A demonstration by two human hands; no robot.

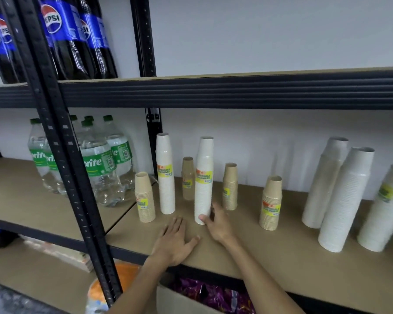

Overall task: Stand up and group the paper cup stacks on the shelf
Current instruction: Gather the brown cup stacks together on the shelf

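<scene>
The left hand [176,240] lies flat on the front of the shelf board [281,250], just in front and left of the held white stack [204,177], fingers straight and spread, holding nothing. The right hand [217,223] grips that stack at its very base, thumb on the front and fingers curled round its right side. The stack stands upright on the board. Left of it, apart, stands the second white stack [166,175], with a front-left brown stack [145,197] beyond. Well to its right is a front-right brown stack [271,202]. Behind it, one on each side, are a rear-left brown stack [188,177] and a rear-right brown stack [230,186].

The step looks like sliding the held stack left to join its match. A low grip slides well, but the tall top may sway. Keep the base flat and go slowly, steady the upper part with the free hand, and avoid nudging the rear-left brown stack
</scene>
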